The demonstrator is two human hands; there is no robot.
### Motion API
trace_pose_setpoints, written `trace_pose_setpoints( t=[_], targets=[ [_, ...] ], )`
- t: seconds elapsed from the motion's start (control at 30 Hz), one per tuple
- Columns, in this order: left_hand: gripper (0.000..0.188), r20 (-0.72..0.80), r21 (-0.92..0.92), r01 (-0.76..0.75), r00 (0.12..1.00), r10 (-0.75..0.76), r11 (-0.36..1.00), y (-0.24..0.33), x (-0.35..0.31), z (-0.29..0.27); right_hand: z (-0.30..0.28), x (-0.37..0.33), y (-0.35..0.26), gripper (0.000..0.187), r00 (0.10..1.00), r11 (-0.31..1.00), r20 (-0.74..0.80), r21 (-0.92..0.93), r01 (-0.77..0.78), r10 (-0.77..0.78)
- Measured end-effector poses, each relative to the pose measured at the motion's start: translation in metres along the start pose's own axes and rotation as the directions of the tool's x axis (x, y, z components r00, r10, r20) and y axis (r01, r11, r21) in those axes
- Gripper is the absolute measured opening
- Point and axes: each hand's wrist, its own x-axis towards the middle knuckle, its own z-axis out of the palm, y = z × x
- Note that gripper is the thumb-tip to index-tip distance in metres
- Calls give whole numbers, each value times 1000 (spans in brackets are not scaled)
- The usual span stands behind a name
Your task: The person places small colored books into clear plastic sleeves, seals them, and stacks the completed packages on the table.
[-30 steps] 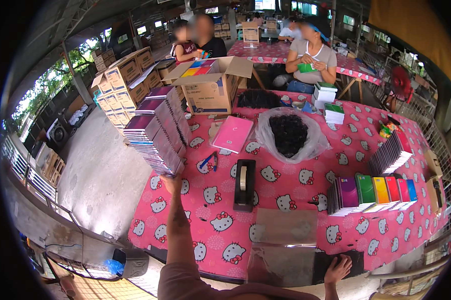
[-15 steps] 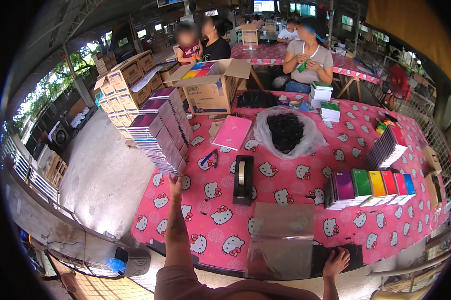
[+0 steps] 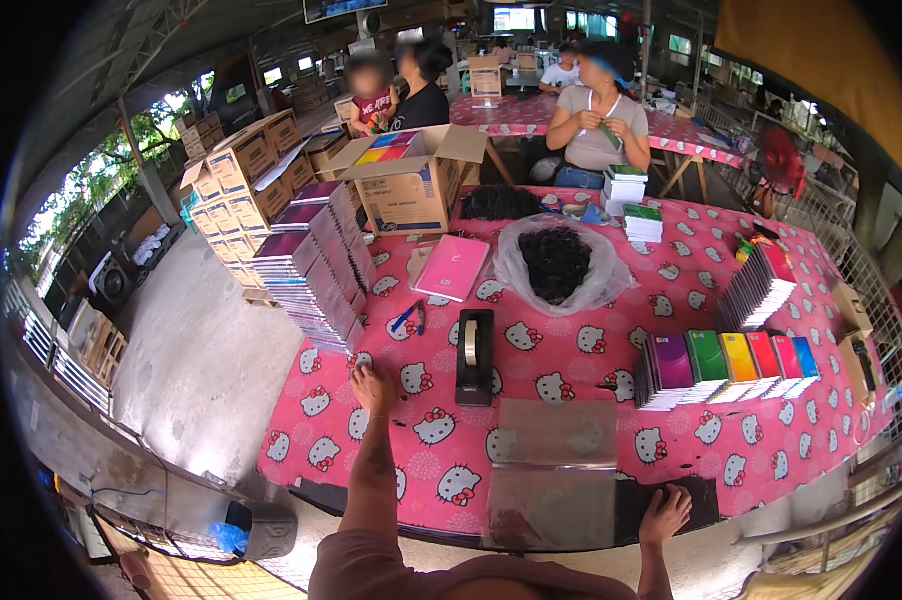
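Note:
My left hand [image 3: 373, 388] rests on the pink patterned tablecloth [image 3: 361, 470], its fingers stretched out and holding nothing. Just beyond it stands a tall stack of purple spiral notebooks in clear wrap [image 3: 306, 275]; a small gap lies between hand and stack. Near the front edge, my right hand [image 3: 665, 512] lies open on a black mat [image 3: 699, 500]. Clear plastic sleeves [image 3: 553, 480] lie to the left of that hand. A black tape dispenser [image 3: 475, 375] with a tape roll stands ahead, between my hands.
A pink notebook [image 3: 452, 267], a blue pen [image 3: 405, 318], and a plastic bag of black pieces [image 3: 556, 268] lie farther back. Colored notebooks [image 3: 736, 365] stand in a row at right. An open carton [image 3: 406, 195] stands at the back. A co-worker [image 3: 596, 130] sits across, holding something green.
My left hand has come off the bottom of the notebook stack and moved nearer and slightly right, down to the tablecloth. My right hand stays on the mat. The view has shifted slightly.

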Motion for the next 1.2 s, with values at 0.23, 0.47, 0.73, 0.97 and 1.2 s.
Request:
trace_pose_setpoints(
  t=[0.23, 0.47, 0.73, 0.97, 1.2],
  targets=[
    [45, -1, -25, 36, 999, -36, 999, 4, 0, 0, -3, 0, -2, 24, 1000, 1000, 4, -9, -3, 3],
    [43, -13, -8, 45, 999, -45, 999, 3, -1, -3, -1, 1, -2, 25, 1000, 1000, 20, 5, -6, 6],
    [43, -35, 17, 55, 998, -55, 998, 6, -1, -2, -3, 1, -3, 25, 1000, 1000, 19, 4, -13, 13],
    [44, -41, 18, 37, 999, -36, 999, 9, -2, -3, -5, 2, -5, 24, 1000, 1000, 15, 2, -13, 13],
    [47, -64, 44, 30, 998, -27, 999, 5, -1, 1, -4, 2, -4, 24, 1000, 1000, 1, 4, 3, -3]
  ],
)
